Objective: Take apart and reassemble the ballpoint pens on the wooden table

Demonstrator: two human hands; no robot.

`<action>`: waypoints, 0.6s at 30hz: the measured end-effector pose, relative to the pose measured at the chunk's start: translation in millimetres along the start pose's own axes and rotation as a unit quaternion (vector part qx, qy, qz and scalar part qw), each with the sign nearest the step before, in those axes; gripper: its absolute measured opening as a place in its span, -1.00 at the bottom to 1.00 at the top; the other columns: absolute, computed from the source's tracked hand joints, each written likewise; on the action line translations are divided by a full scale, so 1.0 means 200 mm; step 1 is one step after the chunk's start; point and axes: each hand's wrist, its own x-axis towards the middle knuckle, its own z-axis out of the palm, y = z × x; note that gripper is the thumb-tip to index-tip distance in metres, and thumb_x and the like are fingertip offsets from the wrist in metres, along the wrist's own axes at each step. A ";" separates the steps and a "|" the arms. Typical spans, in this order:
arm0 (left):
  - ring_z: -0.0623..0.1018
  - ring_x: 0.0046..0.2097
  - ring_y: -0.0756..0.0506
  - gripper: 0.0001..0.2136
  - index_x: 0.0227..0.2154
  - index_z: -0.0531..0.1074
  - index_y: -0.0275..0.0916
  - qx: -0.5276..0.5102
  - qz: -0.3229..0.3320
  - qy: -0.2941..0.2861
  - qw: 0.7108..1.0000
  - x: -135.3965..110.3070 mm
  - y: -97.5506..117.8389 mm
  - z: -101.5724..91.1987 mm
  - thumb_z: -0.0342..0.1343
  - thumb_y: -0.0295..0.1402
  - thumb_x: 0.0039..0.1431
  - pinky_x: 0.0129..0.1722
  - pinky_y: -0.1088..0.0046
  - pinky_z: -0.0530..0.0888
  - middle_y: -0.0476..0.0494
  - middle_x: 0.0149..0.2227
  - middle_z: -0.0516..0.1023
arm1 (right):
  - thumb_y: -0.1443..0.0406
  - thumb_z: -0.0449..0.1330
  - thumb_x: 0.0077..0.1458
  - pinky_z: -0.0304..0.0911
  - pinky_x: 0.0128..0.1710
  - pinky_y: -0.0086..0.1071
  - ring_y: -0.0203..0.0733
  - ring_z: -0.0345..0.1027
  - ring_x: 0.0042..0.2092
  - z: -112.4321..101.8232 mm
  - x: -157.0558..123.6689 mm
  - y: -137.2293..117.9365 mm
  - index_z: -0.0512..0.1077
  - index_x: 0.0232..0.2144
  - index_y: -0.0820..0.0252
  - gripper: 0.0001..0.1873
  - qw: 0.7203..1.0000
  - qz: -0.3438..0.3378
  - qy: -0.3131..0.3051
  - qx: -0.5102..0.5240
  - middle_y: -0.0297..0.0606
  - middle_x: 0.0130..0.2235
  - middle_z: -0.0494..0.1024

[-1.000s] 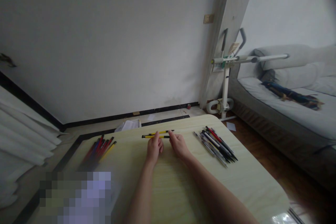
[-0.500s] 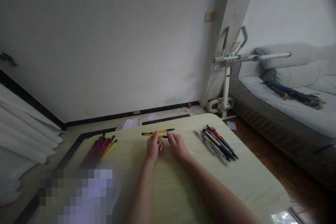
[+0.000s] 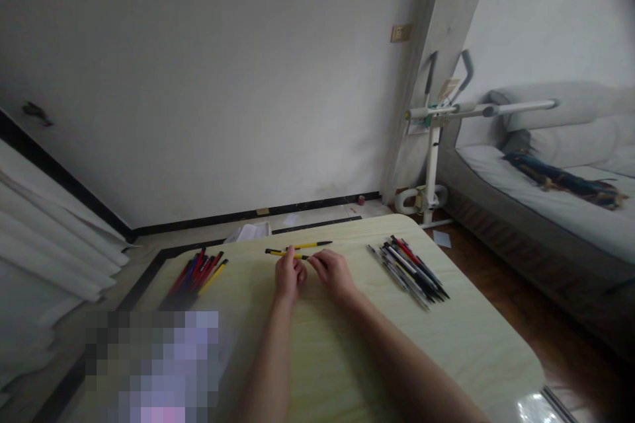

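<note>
My left hand (image 3: 289,275) is closed around a yellow pen (image 3: 300,256) with black ends, held level above the table. The thumb and fingers of my right hand (image 3: 335,272) pinch together at the pen's black right end. Whether a separate part sits between those right fingers is too small to make out. Just beyond both hands lies a second yellow pen (image 3: 310,245) with a dark tip pointing right.
On the pale wooden table (image 3: 317,357), a bunch of red, blue and yellow pens (image 3: 201,271) lies at left. Several black, clear, white and red pens (image 3: 411,271) lie at right. Beyond are a wall, white exercise equipment (image 3: 430,165) and a sofa (image 3: 526,211).
My right hand has shifted slightly left along the pen, its fingers bent more tightly at the black end. My left hand keeps its hold. The view has turned a little.
</note>
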 end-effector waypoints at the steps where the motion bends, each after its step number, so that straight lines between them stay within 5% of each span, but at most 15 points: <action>1: 0.10 -0.78 0.12 -0.57 -0.73 -0.03 -0.20 0.003 0.006 0.005 1.000 0.00 0.00 0.00 0.02 -0.04 -0.08 -0.78 0.57 -0.01 0.17 -0.80 -0.01 | 0.18 -0.01 0.07 0.05 -0.41 -0.49 -0.32 0.21 -0.43 -0.01 0.00 0.00 0.42 -0.49 0.24 -0.70 1.000 0.002 -0.005 0.009 -0.28 -0.48 0.41; 10: 0.12 -0.79 0.09 -0.58 -0.74 -0.04 -0.20 0.040 0.030 -0.014 0.999 0.03 -0.03 -0.01 -0.06 -0.05 -0.01 -0.77 0.55 0.02 0.15 -0.81 -0.01 | 0.03 -0.12 0.08 -0.05 -0.60 -0.52 -0.39 0.08 -0.61 -0.01 0.03 0.06 0.35 -0.64 0.28 -0.47 0.985 0.142 -0.047 0.089 -0.40 -0.70 0.22; 18: 0.14 -0.77 0.10 -0.59 -0.75 0.01 -0.22 0.070 0.040 -0.034 0.996 0.02 -0.04 -0.01 -0.05 -0.08 0.00 -0.76 0.57 0.02 0.13 -0.81 0.02 | 0.03 -0.13 0.08 -0.05 -0.60 -0.53 -0.40 0.05 -0.61 -0.02 0.05 0.09 0.28 -0.66 0.27 -0.49 0.979 0.138 -0.037 0.146 -0.40 -0.68 0.19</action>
